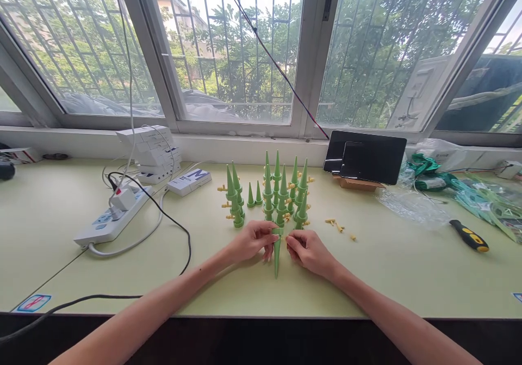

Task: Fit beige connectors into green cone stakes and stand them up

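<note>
My left hand (pixel 252 241) is closed round the wide end of a green plant watering spike (pixel 277 259), whose tip points down toward the table's front edge. Just to its right, my right hand (pixel 309 249) pinches a small yellow valve (pixel 284 239) against the spike's side; the fingers hide most of it. Behind the hands, several green spikes (pixel 281 207) stand stacked point up, many with yellow valves sticking out. Two shorter green cones (pixel 250 196) stand between the stacks. Loose yellow valves (pixel 335 223) lie to the right of my right hand.
A white power strip (pixel 118 215) with cables and a small white box (pixel 190 182) occupy the left side. At the back right, a black tablet (pixel 373 158) leans on a cardboard support. Plastic bags (pixel 411 207) and a yellow-black screwdriver (pixel 468 236) lie farther right.
</note>
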Demonstrator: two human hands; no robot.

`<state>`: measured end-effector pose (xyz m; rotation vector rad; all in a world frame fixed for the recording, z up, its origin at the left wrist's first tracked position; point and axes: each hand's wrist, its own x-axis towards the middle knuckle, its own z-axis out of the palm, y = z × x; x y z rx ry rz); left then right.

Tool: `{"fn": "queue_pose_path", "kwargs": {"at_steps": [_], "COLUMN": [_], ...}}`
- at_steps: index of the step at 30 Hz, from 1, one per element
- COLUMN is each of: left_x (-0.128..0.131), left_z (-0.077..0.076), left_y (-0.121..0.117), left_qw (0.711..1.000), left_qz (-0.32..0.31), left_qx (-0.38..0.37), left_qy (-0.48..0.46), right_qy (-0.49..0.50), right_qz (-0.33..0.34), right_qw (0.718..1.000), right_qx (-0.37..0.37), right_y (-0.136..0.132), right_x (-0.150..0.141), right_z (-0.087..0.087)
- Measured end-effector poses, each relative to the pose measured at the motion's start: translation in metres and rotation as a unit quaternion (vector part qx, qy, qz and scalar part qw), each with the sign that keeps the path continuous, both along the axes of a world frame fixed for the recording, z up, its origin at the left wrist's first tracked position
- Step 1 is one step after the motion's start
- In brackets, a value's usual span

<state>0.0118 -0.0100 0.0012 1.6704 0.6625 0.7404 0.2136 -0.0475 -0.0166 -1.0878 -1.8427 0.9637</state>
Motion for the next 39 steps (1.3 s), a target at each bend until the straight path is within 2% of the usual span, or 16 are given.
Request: {"fn": "queue_pose_path", "kwargs": {"at_steps": [3, 9, 12, 20, 23, 25, 30, 33, 36, 39], "left_x": [-0.0002, -0.0008, -0.0012, -0.0008, -0.0001, 0.0002, -0.0004, -0.0012, -0.0012, -0.0004], "left_z": [0.0009, 0.0025, 0.0040, 0.0057, 0.0047, 0.0042, 0.0042, 0.0043, 0.0037, 0.0024], "left_y": [-0.0001, 0.0008, 0.0003, -0.0016, -0.0012, -0.0008, 0.0002, 0.0005, 0.0005, -0.0001], "left_qw": [1.000, 0.999, 0.999, 1.000, 1.000, 1.000, 0.999, 0.998, 0.998, 0.999], "left_qz": [-0.004, -0.017, -0.022, -0.017, -0.018, -0.016, -0.018, -0.022, -0.023, -0.014], "left_qx": [-0.010, -0.032, -0.038, -0.022, -0.013, -0.013, -0.040, -0.051, -0.046, -0.034], "left_qy": [0.000, -0.003, -0.004, -0.011, -0.009, -0.011, -0.015, -0.020, -0.020, -0.029], "right_qy": [-0.001, -0.035, -0.035, 0.057, 0.072, 0.063, -0.003, -0.018, -0.008, 0.017], "right_qz": [-0.002, -0.013, -0.018, 0.035, 0.042, 0.036, 0.004, -0.009, -0.001, 0.020], "right_qw": [1.000, 0.996, 0.996, 0.995, 0.991, 0.993, 1.000, 0.998, 0.999, 1.000], "right_qx": [0.011, 0.082, 0.086, -0.071, -0.102, -0.089, 0.027, 0.063, 0.049, -0.008], "right_y": [-0.0009, -0.0051, -0.0053, -0.0030, -0.0027, -0.0027, -0.0049, -0.0058, -0.0047, -0.0029], "right_x": [0.0002, 0.0007, 0.0009, -0.0007, -0.0012, -0.0010, 0.0001, 0.0003, 0.0006, 0.0010], "right_z": [0.0003, 0.0058, 0.0062, 0.0039, 0.0046, 0.0046, 0.0052, 0.0059, 0.0049, 0.0036]}}
